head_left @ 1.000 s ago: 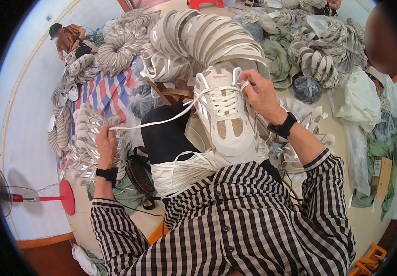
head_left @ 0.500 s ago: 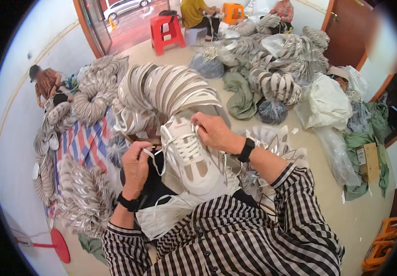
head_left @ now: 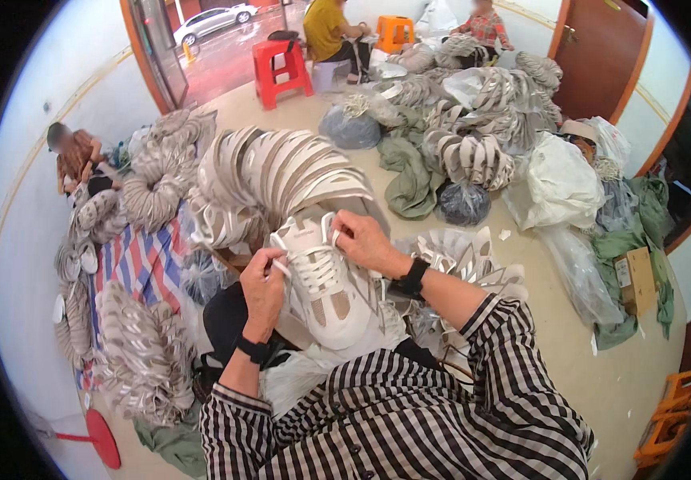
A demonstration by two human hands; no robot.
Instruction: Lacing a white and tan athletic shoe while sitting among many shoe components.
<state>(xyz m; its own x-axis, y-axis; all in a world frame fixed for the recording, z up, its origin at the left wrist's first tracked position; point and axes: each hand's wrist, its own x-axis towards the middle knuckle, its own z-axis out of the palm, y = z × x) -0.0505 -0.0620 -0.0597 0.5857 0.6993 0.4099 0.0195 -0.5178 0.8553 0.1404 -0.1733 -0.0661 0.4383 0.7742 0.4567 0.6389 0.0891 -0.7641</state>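
Note:
A white and beige sneaker upper (head_left: 344, 318) rests against my lap, its toe towards me. White shoelace (head_left: 319, 270) crosses its front in several rows. At the upper's left edge, my left hand (head_left: 263, 282) is closed, with a piece of the white lace between thumb and fingers. My right hand (head_left: 364, 242) pinches white lace at the top right of the eyelet rows, near the tongue (head_left: 305, 234). The fingertips partly cover what each hand grips. Loose white laces (head_left: 301, 372) lie over my lap beneath the upper.
Just beyond stands a curved stack of nested shoe uppers (head_left: 281, 168). More bundles lie left (head_left: 141, 352) and right (head_left: 481, 156), beside a striped sheet (head_left: 141, 260). A red stool (head_left: 281, 72) stands by the doorway. Other people sit along the far side and at left.
My left hand has moved up and right, closer to the upper, and the lace loop hanging beside it no longer shows. My right hand stays near the top eyelets. The whole view has shifted slightly.

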